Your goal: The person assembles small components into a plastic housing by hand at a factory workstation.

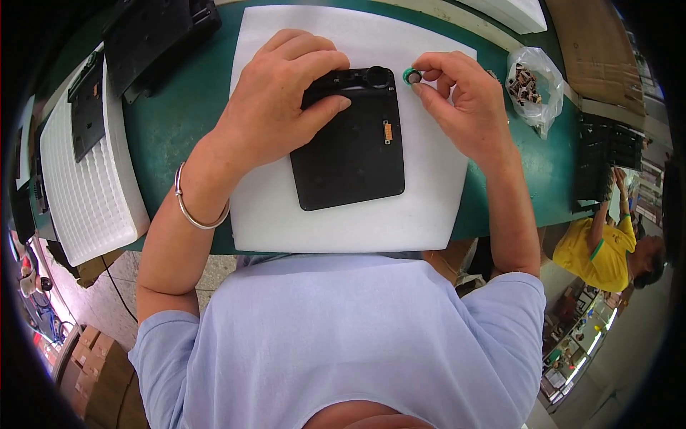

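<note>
A flat black plastic housing (350, 161) lies on a white foam sheet (421, 214). My left hand (286, 96) grips its upper left part, the thumb on the face and the fingers over the far edge. At the housing's far right corner is a round black recess or ring (377, 76). A small copper-coloured part (388, 133) sits near its right side. Just right of that corner, my right hand (461, 100) pinches a small round piece (411, 76), green-rimmed with a dark centre, between thumb and fingertips. It is apart from the housing.
A clear plastic bag (536, 89) of small brown and metallic parts lies on the green table (168, 154) at right. More black housings (161, 43) are at far left, near a white textured foam sheet (89, 171). A person in yellow (600, 247) works at far right.
</note>
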Demonstrator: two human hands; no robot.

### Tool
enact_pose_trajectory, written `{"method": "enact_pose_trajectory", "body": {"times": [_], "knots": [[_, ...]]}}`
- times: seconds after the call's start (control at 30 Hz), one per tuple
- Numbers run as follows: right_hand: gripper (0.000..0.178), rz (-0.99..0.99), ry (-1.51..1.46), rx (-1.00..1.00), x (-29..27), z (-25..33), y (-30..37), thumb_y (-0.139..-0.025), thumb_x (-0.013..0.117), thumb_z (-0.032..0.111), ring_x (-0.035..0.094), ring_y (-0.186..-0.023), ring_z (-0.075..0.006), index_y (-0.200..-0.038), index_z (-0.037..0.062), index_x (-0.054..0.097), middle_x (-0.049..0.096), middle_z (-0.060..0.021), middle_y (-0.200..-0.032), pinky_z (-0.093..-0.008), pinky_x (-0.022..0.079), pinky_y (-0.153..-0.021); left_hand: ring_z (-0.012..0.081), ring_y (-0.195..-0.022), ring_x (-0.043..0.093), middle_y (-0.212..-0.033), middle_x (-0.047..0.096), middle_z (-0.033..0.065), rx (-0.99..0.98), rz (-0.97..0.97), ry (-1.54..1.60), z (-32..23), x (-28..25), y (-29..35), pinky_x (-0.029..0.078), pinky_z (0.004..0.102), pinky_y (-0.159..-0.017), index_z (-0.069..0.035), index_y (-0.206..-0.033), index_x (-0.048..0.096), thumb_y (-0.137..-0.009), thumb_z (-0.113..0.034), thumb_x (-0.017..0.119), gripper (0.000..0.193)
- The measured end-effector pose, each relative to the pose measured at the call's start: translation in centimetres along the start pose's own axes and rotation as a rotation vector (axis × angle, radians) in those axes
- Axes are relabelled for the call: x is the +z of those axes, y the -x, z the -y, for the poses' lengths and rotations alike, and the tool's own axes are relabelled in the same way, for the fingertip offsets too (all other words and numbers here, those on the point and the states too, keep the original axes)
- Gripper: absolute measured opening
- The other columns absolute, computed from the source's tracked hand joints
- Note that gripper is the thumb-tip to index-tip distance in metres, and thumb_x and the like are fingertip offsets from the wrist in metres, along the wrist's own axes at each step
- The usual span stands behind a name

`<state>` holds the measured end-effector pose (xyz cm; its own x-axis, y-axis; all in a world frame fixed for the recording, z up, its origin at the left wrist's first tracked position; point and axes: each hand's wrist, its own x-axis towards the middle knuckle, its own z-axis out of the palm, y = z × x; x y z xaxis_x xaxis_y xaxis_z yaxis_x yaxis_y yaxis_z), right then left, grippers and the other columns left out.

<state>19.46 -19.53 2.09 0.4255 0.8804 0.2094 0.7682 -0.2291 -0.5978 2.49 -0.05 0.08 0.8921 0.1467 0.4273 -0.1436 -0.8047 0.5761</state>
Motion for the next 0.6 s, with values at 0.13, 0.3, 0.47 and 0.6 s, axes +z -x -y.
{"method": "enact_pose_trajectory", "body": {"times": [0.13,0.3,0.47,0.6], "knots": [[0.028,0.005,-0.027,0.035,0.2,0.1,0.1,-0.081,0.071,0.000,0.052,-0.063,-0.0092,-0.109,0.0057,0.069,0.064,-0.0036,-0.089,-0.0227,0.044,-0.057,0.0292,-0.103,0.059,-0.104,0.066,0.0106,0.000,0.003,0.001,0.0,0.0,0.0,0.050,0.0378,-0.089,-0.003,-0.101,0.067,-0.073,-0.008,0.079,0.031],[0.028,0.007,-0.010,0.065,-0.1,0.3,0.1,-0.082,0.071,0.002,0.053,-0.060,-0.0111,-0.110,0.0055,0.069,0.064,-0.0051,-0.090,-0.0244,0.044,-0.055,0.0291,-0.103,0.059,-0.104,0.066,0.0105,0.001,0.002,-0.001,0.0,0.0,0.0,0.050,0.0377,-0.089,-0.003,-0.101,0.067,-0.073,-0.007,0.078,0.031],[0.028,0.013,0.021,0.120,-1.0,0.4,0.2,-0.082,0.068,0.001,0.054,-0.062,-0.0126,-0.110,0.0048,0.069,0.064,-0.0060,-0.090,-0.0261,0.046,-0.058,0.0289,-0.104,0.058,-0.105,0.066,0.0104,-0.004,0.004,-0.004,0.0,0.1,0.1,0.050,0.0377,-0.089,-0.003,-0.101,0.067,-0.073,-0.007,0.078,0.031],[0.025,-0.017,0.033,0.037,-0.9,-0.1,0.2,-0.085,0.064,0.002,0.057,-0.065,-0.0151,-0.110,0.0042,0.069,0.064,-0.0073,-0.090,-0.0270,0.047,-0.061,0.0282,-0.105,0.058,-0.107,0.065,0.0100,-0.011,0.031,-0.007,0.1,-0.1,0.0,0.051,0.0357,-0.088,-0.003,-0.103,0.067,-0.074,-0.006,0.079,0.032]]}}
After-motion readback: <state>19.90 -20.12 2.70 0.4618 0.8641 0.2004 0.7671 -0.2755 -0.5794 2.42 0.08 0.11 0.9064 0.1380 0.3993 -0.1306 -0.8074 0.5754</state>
